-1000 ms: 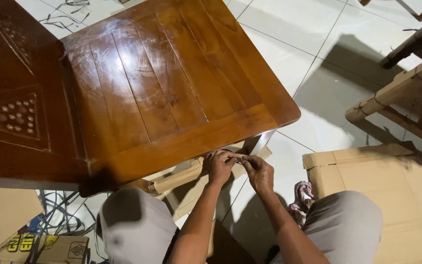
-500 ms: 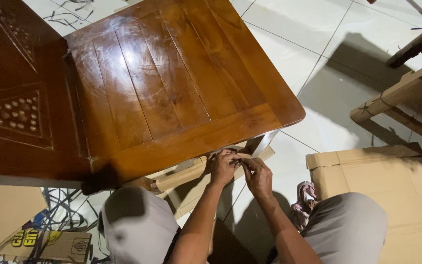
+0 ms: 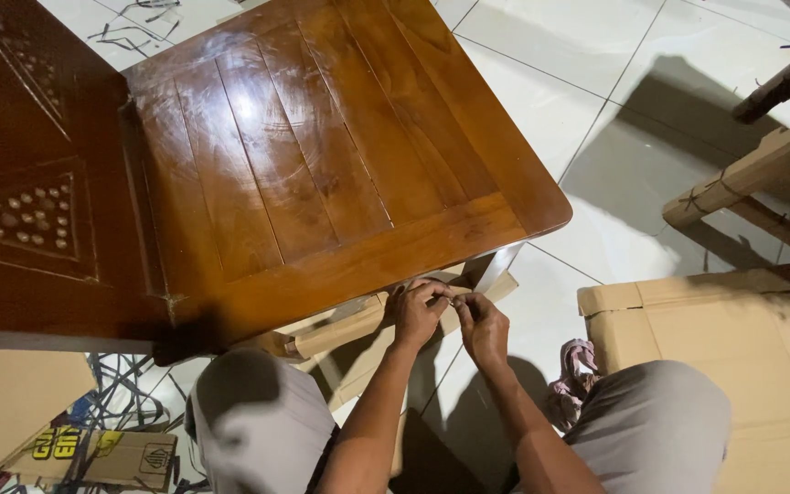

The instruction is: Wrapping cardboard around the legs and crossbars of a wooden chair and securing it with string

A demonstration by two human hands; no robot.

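Your two hands meet just under the front edge of the chair seat, fingertips pinched together on something small and thin between them; it is too small to tell what it is. Your left hand (image 3: 416, 311) is curled tight, knuckles up, its fingers closed on that small piece, and your right hand (image 3: 482, 327) faces it with thumb and forefinger narrowed onto the same spot, the two hands touching. Right behind them runs a cardboard-wrapped chair rail (image 3: 340, 331), a long pale brown bar of dull, papery texture, lying slantwise below the seat. Above sits the wooden chair seat (image 3: 322, 174), a square of glossy, reddish-brown varnished planks with rounded corners and a bright glare on the lacquer. To its left rises the darker carved backrest (image 3: 25, 215), with a panel of small raised round studs. Your knees in smooth grey trousers (image 3: 253, 421) frame the hands from below. On your right lies a flat, matte cardboard box (image 3: 733, 348), with a crumpled pinkish rag (image 3: 573, 370) beside it on the shiny white tiled floor (image 3: 560, 82). At far right stands another wooden frame wrapped in cardboard (image 3: 752, 169).
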